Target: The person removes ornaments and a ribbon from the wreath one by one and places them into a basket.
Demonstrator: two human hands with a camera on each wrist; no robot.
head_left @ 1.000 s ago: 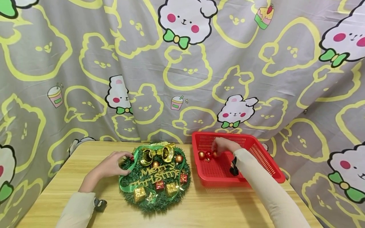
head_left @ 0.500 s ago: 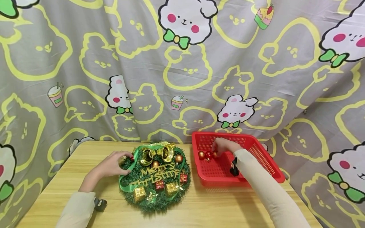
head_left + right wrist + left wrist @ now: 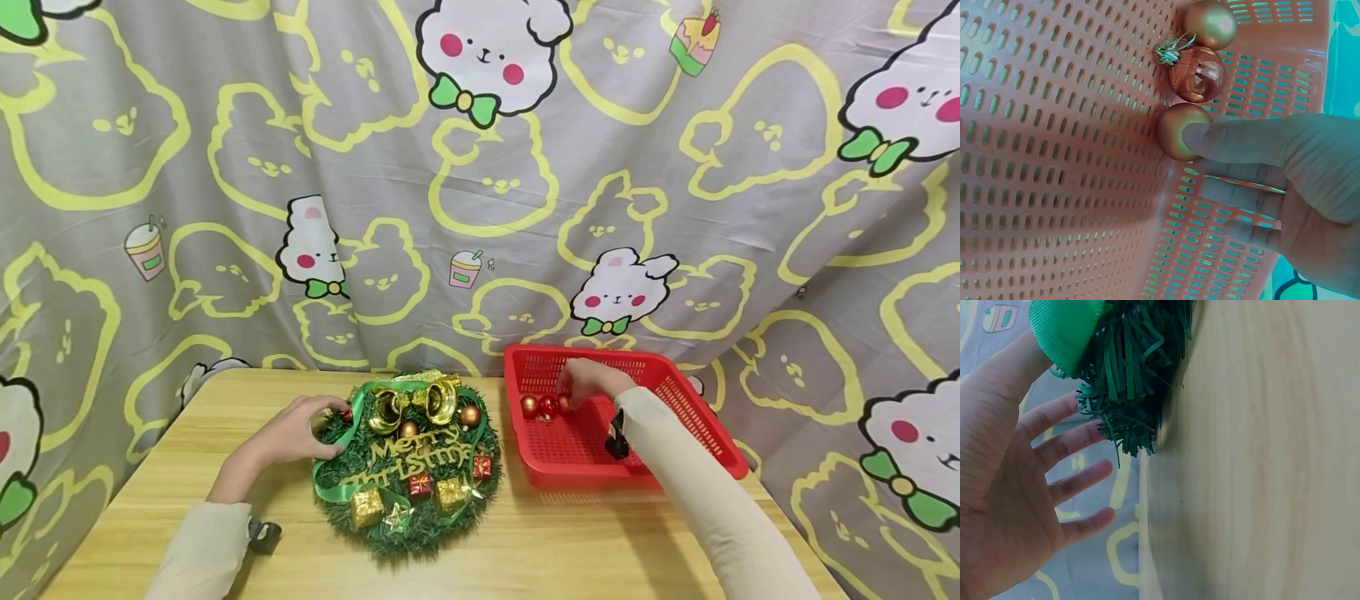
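Grey curtain fabric, printed with yellow-outlined cartoon animals, hangs behind everything. In front of it is a pale wooden table. A red slotted plastic basket sits on its right side; to the left, apart from the basket, lies a round green tinsel wreath. The left hand is at the wreath's left edge, fingers spread and fairly straight, thumb against the green satin ribbon. The right hand is down inside the basket near its left wall and holds a gold ball between thumb and fingers, the far side of the grip hidden. Two gold bells sit at the wreath's far part, and gold "Merry Christmas" lettering crosses its middle. Towards the near edge are two gold gift boxes, with two smaller red gift boxes among the greenery. In the basket, beside this gold ball, are a glossy red ball and, past it, a second gold ball, all three in a row. A small gold star lies between the two gold gift boxes
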